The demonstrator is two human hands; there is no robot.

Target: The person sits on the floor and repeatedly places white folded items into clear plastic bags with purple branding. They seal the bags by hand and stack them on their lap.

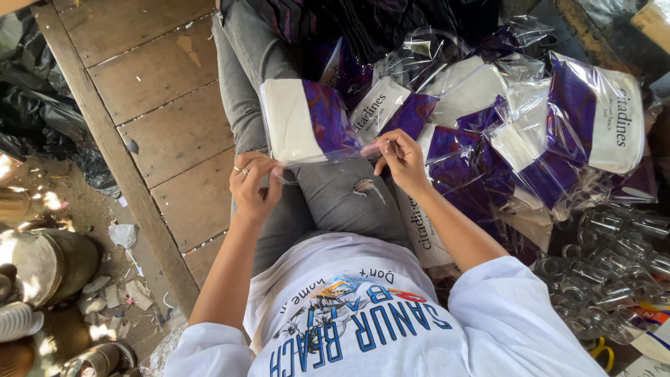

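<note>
From the head camera I look down at a person sitting on a wooden plank floor (160,105), legs in grey jeans stretched away from me. To the right spreads a large heap of finished packs (530,132): purple and cream folded cloth, each sealed in a clear plastic sleeve, overlapping one another from the lap to the far right. Near right of the heap sits a cluster of small clear glass jars (607,272). At far left, beyond the floor's edge, are black plastic sheeting and dusty metal pots (49,258) on bare ground.

On the lap, between both hands, lies one pack (307,122), cream on its left half and purple on its right, inside its clear sleeve. The left hand (252,185), a ring on one finger, has its grip pinched closed on the sleeve's near left corner. The right hand (398,157) pinches the near right corner, grip closed on the plastic edge.

I judge the work well along: many packs are done, and this one's near open end looks not yet sealed.
</note>
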